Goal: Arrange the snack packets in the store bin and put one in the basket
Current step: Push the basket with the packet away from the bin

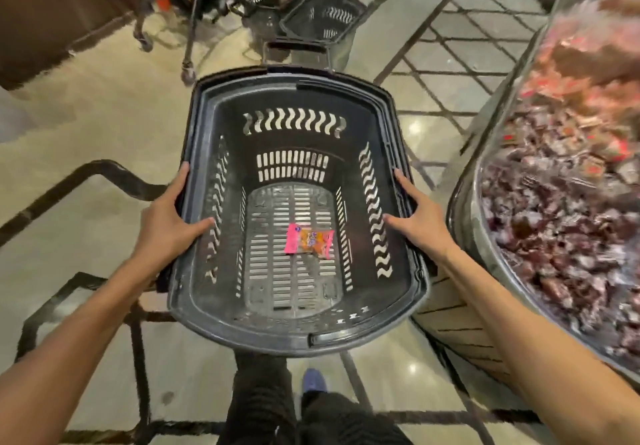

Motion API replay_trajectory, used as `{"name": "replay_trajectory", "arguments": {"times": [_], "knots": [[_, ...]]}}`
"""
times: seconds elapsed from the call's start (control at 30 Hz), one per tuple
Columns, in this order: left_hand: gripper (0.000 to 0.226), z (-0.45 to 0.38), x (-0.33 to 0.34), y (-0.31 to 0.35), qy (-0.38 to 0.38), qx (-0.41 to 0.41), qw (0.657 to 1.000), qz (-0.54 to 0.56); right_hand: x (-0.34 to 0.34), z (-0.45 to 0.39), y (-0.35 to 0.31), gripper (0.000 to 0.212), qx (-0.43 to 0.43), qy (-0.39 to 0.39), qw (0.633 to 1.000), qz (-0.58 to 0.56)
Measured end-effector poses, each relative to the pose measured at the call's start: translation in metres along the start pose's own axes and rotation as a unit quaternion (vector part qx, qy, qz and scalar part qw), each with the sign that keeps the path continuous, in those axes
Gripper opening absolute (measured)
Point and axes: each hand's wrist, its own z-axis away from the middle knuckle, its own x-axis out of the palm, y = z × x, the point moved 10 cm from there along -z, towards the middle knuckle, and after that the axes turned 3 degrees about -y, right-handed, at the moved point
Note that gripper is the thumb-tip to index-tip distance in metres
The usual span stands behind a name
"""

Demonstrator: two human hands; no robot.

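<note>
A black slotted plastic basket point(294, 335) is held in front of me above the floor. My left hand point(169, 217) grips its left rim, thumb inside the wall and fingers outside. My right hand point(417, 217) grips the right rim the same way. One small snack packet point(310, 241), orange with pink ends, lies on the basket's slotted bottom. To the right stands the store bin point(464, 209), a clear-walled tub heaped with several dark and red wrapped snack packets point(561, 202), blurred.
Another black basket point(320, 16) sits on a wheeled stand further ahead, next to trolley legs with castors point(188, 75). A brown counter point(52, 11) fills the upper left. My legs and a blue shoe point(313, 380) are below the basket on the patterned tile floor.
</note>
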Motion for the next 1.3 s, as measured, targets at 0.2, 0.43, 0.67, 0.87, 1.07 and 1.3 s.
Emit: {"name": "replay_trajectory", "arguments": {"times": [0.2,0.43,0.67,0.87,1.07,1.3], "knots": [[0.1,-0.172,0.034,0.047,-0.063,0.086,0.994,0.0,-0.024,-0.107,0.018,0.085,0.058,0.07,0.995,-0.027],[0.101,-0.361,0.081,0.124,-0.14,0.17,0.975,0.002,-0.075,-0.225,0.028,0.084,0.124,0.157,0.979,-0.025],[0.099,-0.514,0.167,0.216,-0.176,0.211,0.962,0.002,-0.144,-0.347,0.073,0.083,0.158,0.217,0.963,-0.033],[0.099,-0.639,0.281,0.285,-0.197,0.24,0.951,-0.004,-0.212,-0.466,0.156,0.084,0.204,0.239,0.949,-0.017],[0.097,-0.735,0.417,0.329,-0.245,0.235,0.94,0.044,-0.26,-0.554,0.261,0.083,0.263,0.278,0.924,-0.022],[0.093,-0.816,0.587,0.341,-0.292,0.245,0.922,0.073,-0.279,-0.63,0.404,0.083,0.293,0.317,0.902,0.002]]}}
